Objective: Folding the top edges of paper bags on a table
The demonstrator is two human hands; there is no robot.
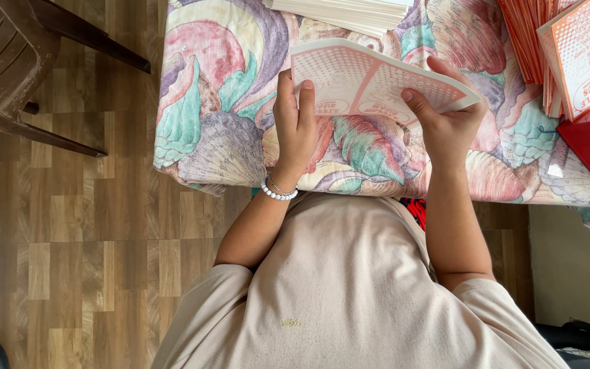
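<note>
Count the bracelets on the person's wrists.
1: a white bead bracelet on the left hand's wrist. The right hand's wrist looks bare, though its underside is hidden.

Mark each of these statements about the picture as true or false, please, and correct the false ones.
1. Both hands hold one flat printed card. True: the left hand and the right hand grip the orange and white card at its two ends.
2. The table has a plain white cloth. False: the tablecloth has a coloured shell pattern.
3. A bead bracelet is on the left wrist. True: the white bracelet sits there.
4. The brown chair stands to the person's right. False: the chair is on the left side, on the wooden floor.
5. More orange cards are stacked at the upper right. True: the stack lies there.
</note>
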